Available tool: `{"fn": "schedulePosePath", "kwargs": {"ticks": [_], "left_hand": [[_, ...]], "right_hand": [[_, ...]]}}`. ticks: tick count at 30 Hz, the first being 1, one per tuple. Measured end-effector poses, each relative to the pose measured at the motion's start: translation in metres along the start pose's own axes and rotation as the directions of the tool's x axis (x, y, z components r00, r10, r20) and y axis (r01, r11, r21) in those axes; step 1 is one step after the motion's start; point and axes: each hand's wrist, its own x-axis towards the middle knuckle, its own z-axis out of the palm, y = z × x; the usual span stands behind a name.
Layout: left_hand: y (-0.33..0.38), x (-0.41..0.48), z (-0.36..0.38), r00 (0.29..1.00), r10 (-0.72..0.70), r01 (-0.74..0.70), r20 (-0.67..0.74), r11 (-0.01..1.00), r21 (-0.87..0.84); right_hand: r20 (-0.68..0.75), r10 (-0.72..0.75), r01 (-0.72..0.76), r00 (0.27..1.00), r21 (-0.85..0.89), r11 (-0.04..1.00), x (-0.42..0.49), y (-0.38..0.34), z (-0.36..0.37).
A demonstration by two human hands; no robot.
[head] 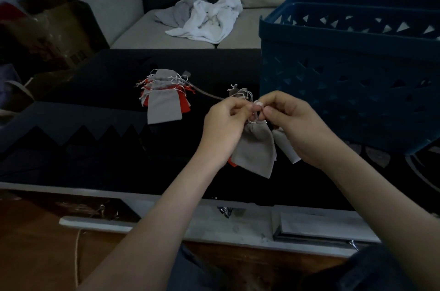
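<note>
Both forearms enter from the lower edge and converge over the middle of the desk [95, 148], wrists raised, knuckles facing each other. Left hand [223, 121]: fingers curled, thumb and forefinger pinching the gathered neck of a grey pouch [256, 148]. Right hand [292, 121]: same posture, mirrored, fingertips pinching the pouch's drawstring [256, 113] just beside the left fingertips; the two hands nearly touch. The grey pouch hangs below the pinch, clear of the desk surface, tilted slightly to the right. A red pouch [232, 162] shows as a corner behind its lower left edge; a paler pouch [285, 145] lies partly under the right palm. Whether either is also held: cannot tell. A stack of pouches [163, 102], grey and red, rests on the desk well left of the hands. A blue basket [345, 71] stands on the right, just behind the right hand. Crumpled cloths [209, 19] lie on the sofa [133, 17] beyond.
</note>
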Motion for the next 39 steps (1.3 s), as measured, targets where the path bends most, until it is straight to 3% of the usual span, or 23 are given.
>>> {"fn": "schedulePosePath", "kwargs": {"ticks": [5,11,15,20,24,27,30,33,36,39], "left_hand": [[0.0,-0.001,0.001,0.999,0.044,-0.045,0.014,0.99,0.131],[0.008,-0.008,0.003,0.985,0.17,-0.172,0.034,0.932,0.319],[0.005,-0.01,0.006,0.968,0.242,-0.251,0.071,0.896,0.368],[0.002,-0.006,0.004,0.942,0.336,-0.309,0.006,0.858,0.41],[0.001,-0.007,0.006,0.933,0.358,-0.324,-0.023,0.869,0.374],[0.004,-0.009,0.008,0.947,0.318,-0.285,-0.051,0.9,0.329],[0.007,-0.011,0.009,0.968,0.229,-0.198,-0.099,0.947,0.254],[0.005,-0.009,0.011,0.99,0.053,-0.035,-0.132,0.99,0.136],[0.006,-0.006,0.013,0.983,-0.154,0.15,-0.102,0.987,-0.052],[0.007,-0.002,0.011,0.974,-0.228,0.226,-0.008,0.971,-0.081]], "right_hand": [[-0.082,-0.074,0.069,0.994,-0.068,0.995,0.001,-0.001,0.007],[-0.167,-0.052,0.016,0.985,-0.208,0.978,0.001,0.0,0.011],[-0.215,-0.031,-0.03,0.976,-0.273,0.962,0.0,0.001,0.01],[-0.199,-0.011,-0.054,0.98,-0.321,0.946,0.001,0.0,0.01],[-0.264,0.064,-0.115,0.962,-0.184,0.976,0.003,-0.001,0.009],[-0.302,0.063,-0.13,0.951,-0.21,0.969,0.003,-0.002,0.009],[-0.32,-0.052,-0.076,0.946,-0.374,0.924,0.001,-0.003,0.012],[-0.288,-0.18,-0.003,0.941,-0.537,0.843,0.0,-0.002,0.015],[-0.225,-0.289,0.063,0.93,-0.681,0.73,0.003,0.002,0.017],[-0.171,-0.333,0.1,0.927,-0.743,0.661,0.004,0.004,0.014]]}}
